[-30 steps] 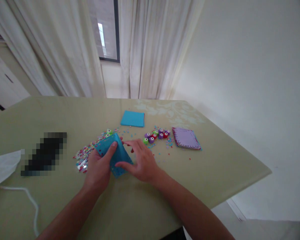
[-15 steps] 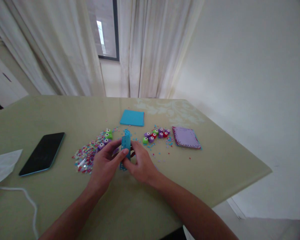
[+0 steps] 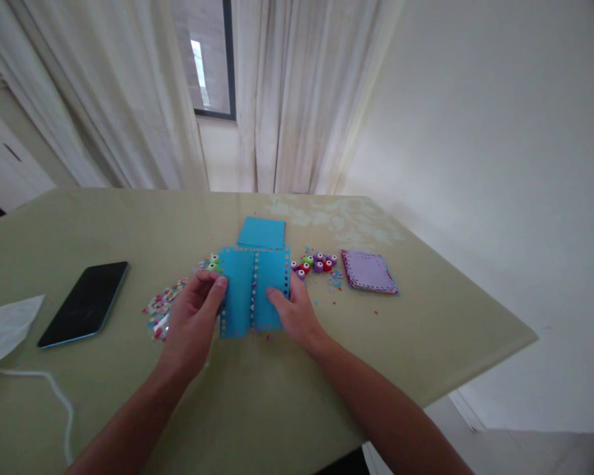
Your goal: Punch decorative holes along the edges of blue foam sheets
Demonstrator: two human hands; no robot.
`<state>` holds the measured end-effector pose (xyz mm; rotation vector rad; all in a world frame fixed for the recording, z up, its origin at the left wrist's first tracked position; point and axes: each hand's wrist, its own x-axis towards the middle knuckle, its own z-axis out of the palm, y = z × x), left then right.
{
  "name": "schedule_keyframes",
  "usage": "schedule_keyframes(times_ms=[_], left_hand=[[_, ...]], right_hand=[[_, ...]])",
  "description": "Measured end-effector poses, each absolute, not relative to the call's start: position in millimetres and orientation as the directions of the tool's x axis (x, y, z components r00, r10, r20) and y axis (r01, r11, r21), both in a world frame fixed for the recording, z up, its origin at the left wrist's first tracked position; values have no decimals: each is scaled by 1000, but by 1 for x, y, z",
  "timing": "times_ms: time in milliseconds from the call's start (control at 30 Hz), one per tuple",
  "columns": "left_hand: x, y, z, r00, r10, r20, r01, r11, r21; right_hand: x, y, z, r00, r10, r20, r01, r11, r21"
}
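Observation:
A blue sheet of paper is spread between my hands above the table. Small punched holes run along its edges and down its middle crease. My left hand pinches the left edge, thumb in front. At the right edge, my right hand grips the sheet with its thumb on the front face. Behind the paper lie small eye-marked craft pieces in purple, red and green; the sheet hides some of them. Colourful confetti dots lie in a heap left of my left hand.
A stack of blue paper lies farther back. To the right sits a stack of hole-edged purple paper. A black tablet, a white sheet and a white cable are at the left. The table's edge slants along the right.
The blue paper, folded narrow between my fingers before, is now opened out flat. My hands have moved apart to its left and right edges.

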<state>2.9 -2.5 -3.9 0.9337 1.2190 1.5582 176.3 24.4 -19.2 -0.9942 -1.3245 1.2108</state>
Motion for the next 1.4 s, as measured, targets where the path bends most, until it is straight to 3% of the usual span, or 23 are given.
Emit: schedule_keyframes(times_ms=[167,333,433,633,733,933,1067,1233,1400], left_hand=[[-5,-2,4,-406,907,113,78,-88,993],[-8,-1,3,-465,870,165,163,-99,982],[-10,1,1,-436,890,134,108,-96,990],[-11,3,-7,-271,961,-56,-170,9,985],[-10,3,-10,-193,979,-71,-203,31,979],[-5,-1,-1,-114,983,-140,-388,86,918],[-2,-4,3,-88,975,-205,-356,161,921],[-3,-5,-2,-88,981,-173,-232,149,961],[-2,-6,2,-46,979,-200,-281,179,943]], right_hand=[[185,36,-20,-55,980,191,-14,191,-982],[187,39,-13,-106,986,130,-166,111,-980],[189,38,-9,-131,987,88,-218,58,-974],[194,36,-4,-160,987,23,-226,-14,-974],[196,36,-1,-249,967,-57,-249,-121,-961],[202,36,3,-331,940,-87,-254,-178,-951],[205,35,3,-413,903,-123,-198,-220,-955],[203,34,2,-375,923,-91,-229,-187,-955],[203,32,4,-383,920,-76,-256,-185,-949]])
